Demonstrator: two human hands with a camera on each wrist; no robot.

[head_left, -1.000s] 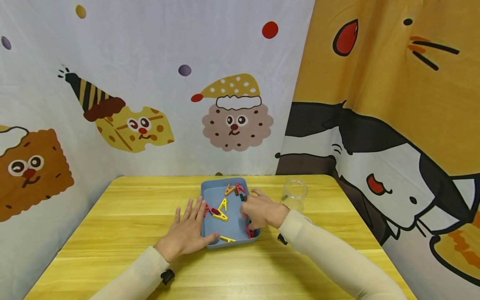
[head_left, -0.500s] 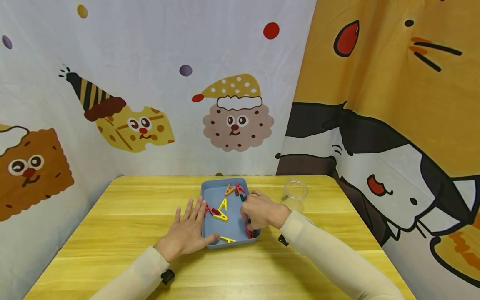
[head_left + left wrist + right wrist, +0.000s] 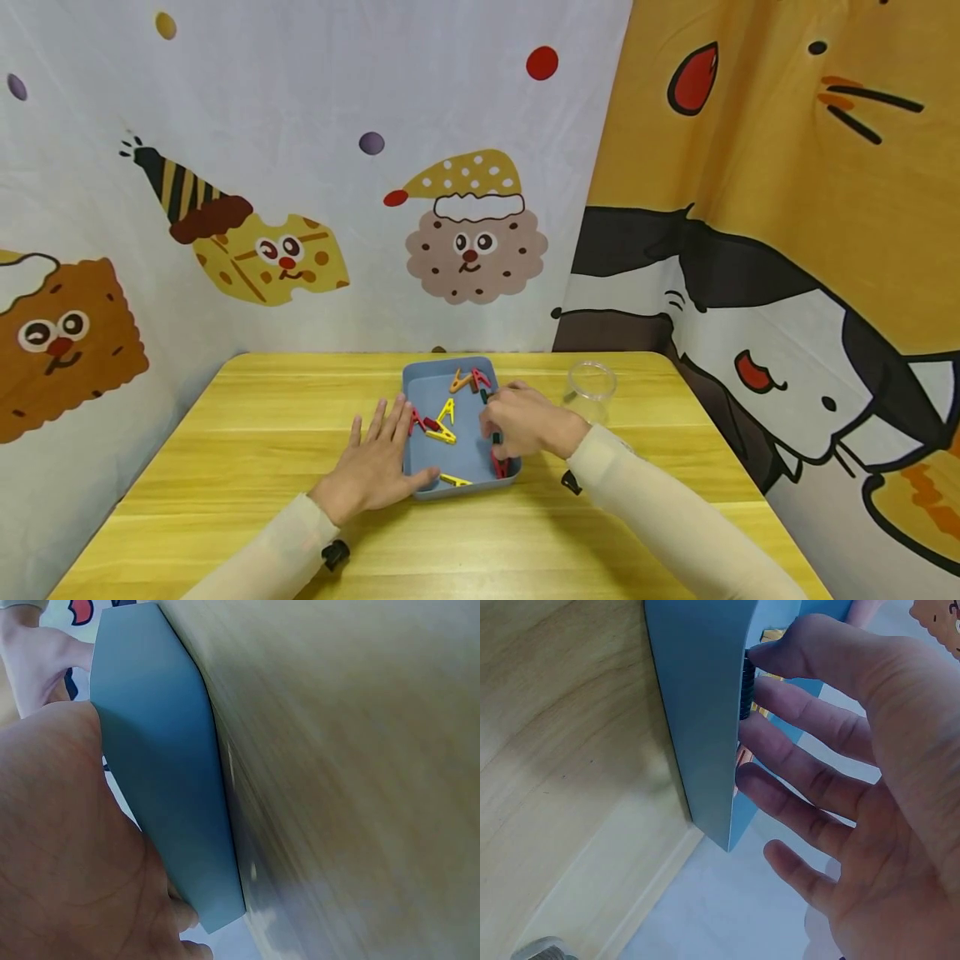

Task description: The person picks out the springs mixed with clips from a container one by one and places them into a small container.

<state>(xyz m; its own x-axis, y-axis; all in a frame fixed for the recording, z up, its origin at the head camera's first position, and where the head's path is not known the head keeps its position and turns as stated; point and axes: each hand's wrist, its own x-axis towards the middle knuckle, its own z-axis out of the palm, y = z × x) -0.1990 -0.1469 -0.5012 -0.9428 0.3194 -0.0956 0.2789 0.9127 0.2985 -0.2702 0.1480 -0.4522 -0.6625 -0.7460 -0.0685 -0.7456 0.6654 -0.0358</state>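
A blue-grey tray [image 3: 465,454] holds small plastic clips and short ridged cylinders. My right hand [image 3: 521,419] reaches over its right side. In the right wrist view, thumb and fingertips pinch a dark green ridged cylinder [image 3: 747,686] just inside the tray wall. Close below that hand lies a red clip [image 3: 500,467]. My left hand [image 3: 375,458] rests spread against the tray's left rim, holding nothing. Yellow clips [image 3: 447,411], an orange clip [image 3: 459,382] and a small dark red cylinder [image 3: 431,423] lie inside the tray. The right hand hides part of the tray's right side.
A clear round jar [image 3: 590,385] stands on the wooden table [image 3: 285,408], right of the tray and beyond the right forearm. Behind the table's far edge hangs a printed curtain [image 3: 300,100].
My right hand has shifted slightly right, and the dark green cylinder now shows more plainly at its fingertips. The left hand and the tray stay put.
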